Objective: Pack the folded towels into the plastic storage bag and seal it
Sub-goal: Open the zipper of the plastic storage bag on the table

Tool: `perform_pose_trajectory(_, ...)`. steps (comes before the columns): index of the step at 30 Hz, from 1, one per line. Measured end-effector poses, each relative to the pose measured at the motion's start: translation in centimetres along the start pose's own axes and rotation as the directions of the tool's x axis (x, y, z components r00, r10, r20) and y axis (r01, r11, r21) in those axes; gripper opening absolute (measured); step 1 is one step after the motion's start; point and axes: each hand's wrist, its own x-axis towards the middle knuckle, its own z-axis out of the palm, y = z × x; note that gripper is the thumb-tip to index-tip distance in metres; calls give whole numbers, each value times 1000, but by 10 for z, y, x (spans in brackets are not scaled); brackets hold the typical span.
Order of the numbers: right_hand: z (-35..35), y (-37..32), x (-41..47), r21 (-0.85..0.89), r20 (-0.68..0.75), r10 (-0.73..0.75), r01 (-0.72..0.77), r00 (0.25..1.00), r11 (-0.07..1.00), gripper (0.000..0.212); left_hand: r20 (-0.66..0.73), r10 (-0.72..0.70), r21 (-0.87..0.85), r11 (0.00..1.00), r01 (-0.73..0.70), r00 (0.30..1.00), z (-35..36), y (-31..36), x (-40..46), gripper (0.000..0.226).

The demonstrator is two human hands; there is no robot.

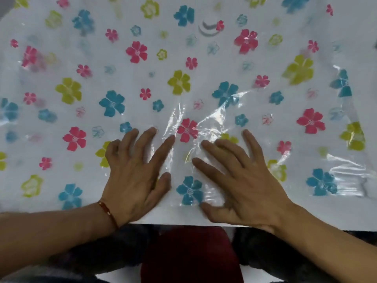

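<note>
A large clear plastic storage bag (183, 58) printed with pink, blue and yellow-green flowers lies flat and covers nearly the whole white table. My left hand (136, 174) lies palm down on the bag near the front edge, fingers spread and straight. My right hand (240, 180) lies palm down beside it, fingers spread, pressing the plastic. Between and above my hands the plastic is creased and shiny. No towels are in view.
The white table's front edge (183, 222) runs just under my wrists. Below it are dark clothing and a dark red cloth (189, 256) on my lap. The bag's right side (350, 176) is wrinkled. A grey curved mark (208, 28) shows near the far side.
</note>
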Motion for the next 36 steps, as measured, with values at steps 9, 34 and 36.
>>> perform_pose_trajectory(9,-14,-6,2,-195,151,-29,59,988,979,67,-119,258,-168,946,-276,959,-11,4,-15,48)
perform_pose_trajectory(34,11,-102,12,960,211,819,-269,533,-72,16,107,109,-845,533,33,988,-34,20,13,15)
perform_pose_trajectory(36,11,-101,13,965,204,821,-251,533,-76,15,155,102,-872,481,87,983,-35,16,16,16)
